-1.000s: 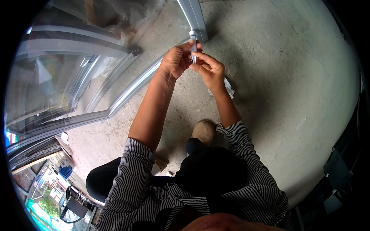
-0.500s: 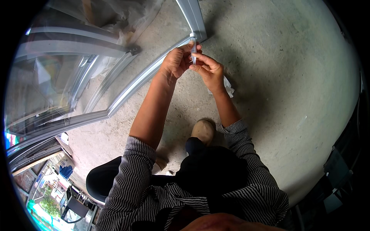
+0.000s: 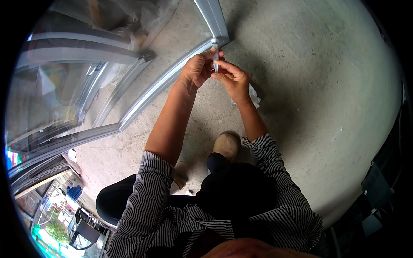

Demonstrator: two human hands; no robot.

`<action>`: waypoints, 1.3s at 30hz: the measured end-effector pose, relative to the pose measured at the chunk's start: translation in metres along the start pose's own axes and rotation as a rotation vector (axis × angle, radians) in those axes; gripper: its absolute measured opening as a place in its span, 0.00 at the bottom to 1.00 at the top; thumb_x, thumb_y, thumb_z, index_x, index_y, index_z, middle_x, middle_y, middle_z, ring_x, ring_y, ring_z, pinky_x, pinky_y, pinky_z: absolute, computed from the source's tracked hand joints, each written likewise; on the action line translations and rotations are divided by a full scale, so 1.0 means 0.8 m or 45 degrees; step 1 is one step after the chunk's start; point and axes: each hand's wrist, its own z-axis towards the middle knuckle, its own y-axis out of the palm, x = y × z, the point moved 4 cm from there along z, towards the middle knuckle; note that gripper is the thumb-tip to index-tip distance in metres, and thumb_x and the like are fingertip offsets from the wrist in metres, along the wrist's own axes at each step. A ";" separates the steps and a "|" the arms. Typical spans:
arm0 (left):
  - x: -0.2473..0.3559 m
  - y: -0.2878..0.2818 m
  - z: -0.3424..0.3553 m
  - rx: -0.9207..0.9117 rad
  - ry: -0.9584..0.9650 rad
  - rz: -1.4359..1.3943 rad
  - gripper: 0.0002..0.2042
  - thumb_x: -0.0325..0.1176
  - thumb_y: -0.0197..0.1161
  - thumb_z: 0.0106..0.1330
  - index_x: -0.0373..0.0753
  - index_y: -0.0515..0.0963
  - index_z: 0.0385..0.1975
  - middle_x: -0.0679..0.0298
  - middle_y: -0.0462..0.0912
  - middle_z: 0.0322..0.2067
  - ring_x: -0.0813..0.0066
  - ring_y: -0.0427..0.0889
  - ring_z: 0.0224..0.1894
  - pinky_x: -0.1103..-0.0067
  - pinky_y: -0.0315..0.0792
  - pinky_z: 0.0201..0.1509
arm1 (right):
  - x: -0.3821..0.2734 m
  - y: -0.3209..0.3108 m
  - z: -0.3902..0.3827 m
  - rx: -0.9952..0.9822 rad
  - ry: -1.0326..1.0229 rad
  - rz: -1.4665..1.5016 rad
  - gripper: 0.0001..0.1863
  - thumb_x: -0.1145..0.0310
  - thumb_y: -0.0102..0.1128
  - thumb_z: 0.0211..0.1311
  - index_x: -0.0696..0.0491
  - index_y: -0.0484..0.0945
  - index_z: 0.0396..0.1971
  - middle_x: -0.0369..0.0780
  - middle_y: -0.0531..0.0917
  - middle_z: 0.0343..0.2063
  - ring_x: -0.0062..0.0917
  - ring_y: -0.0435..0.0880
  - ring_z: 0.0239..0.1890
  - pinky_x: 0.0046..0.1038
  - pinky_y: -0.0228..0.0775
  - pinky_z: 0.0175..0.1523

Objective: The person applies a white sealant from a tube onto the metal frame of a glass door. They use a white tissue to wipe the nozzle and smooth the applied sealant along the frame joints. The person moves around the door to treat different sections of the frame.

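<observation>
Near the top centre of the head view, my left hand [image 3: 198, 68] is closed on a small translucent tapered tube [image 3: 215, 55] with a white top, held upright in the picture. My right hand [image 3: 233, 81] pinches its narrow lower end between thumb and fingers; some of both hands' fingertips are hidden behind each other. Just beyond the tube is the corner of a grey-white window or door frame [image 3: 219, 30]. A crumpled pale scrap [image 3: 254, 97] lies on the floor behind my right forearm.
Glazed frame panels [image 3: 56, 94] and crumpled clear plastic sheeting [image 3: 146, 21] fill the upper left. I am over a concrete floor [image 3: 318, 94], with my shoe [image 3: 226, 146] below my hands. A blue cloth [image 3: 74, 192] and clutter lie lower left; dark panels [image 3: 374, 185] stand at the right edge.
Both hands keep their grip on the tube and have barely moved. The surroundings appear shifted very slightly up and left.
</observation>
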 end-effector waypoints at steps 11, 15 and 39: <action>-0.009 -0.007 0.010 0.003 -0.015 -0.008 0.10 0.34 0.58 0.66 0.39 0.72 0.42 0.62 0.80 0.35 0.69 0.80 0.37 0.68 0.76 0.44 | 0.010 -0.007 -0.003 0.009 0.012 -0.020 0.20 0.77 0.69 0.51 0.56 0.80 0.47 0.32 0.80 0.30 0.13 0.77 0.33 0.17 0.72 0.42; -0.013 -0.010 0.014 -0.008 -0.037 -0.031 0.10 0.34 0.59 0.66 0.39 0.72 0.43 0.63 0.80 0.34 0.70 0.80 0.37 0.68 0.76 0.44 | 0.013 -0.009 -0.003 -0.010 0.025 -0.023 0.20 0.78 0.67 0.52 0.57 0.79 0.48 0.33 0.81 0.33 0.13 0.77 0.35 0.17 0.73 0.43; -0.015 0.002 0.011 0.083 -0.178 0.138 0.13 0.35 0.59 0.65 0.37 0.71 0.46 0.59 0.79 0.40 0.69 0.79 0.41 0.68 0.75 0.45 | 0.004 -0.006 -0.010 0.122 0.073 -0.052 0.21 0.76 0.69 0.50 0.56 0.79 0.47 0.34 0.82 0.33 0.13 0.78 0.34 0.18 0.71 0.41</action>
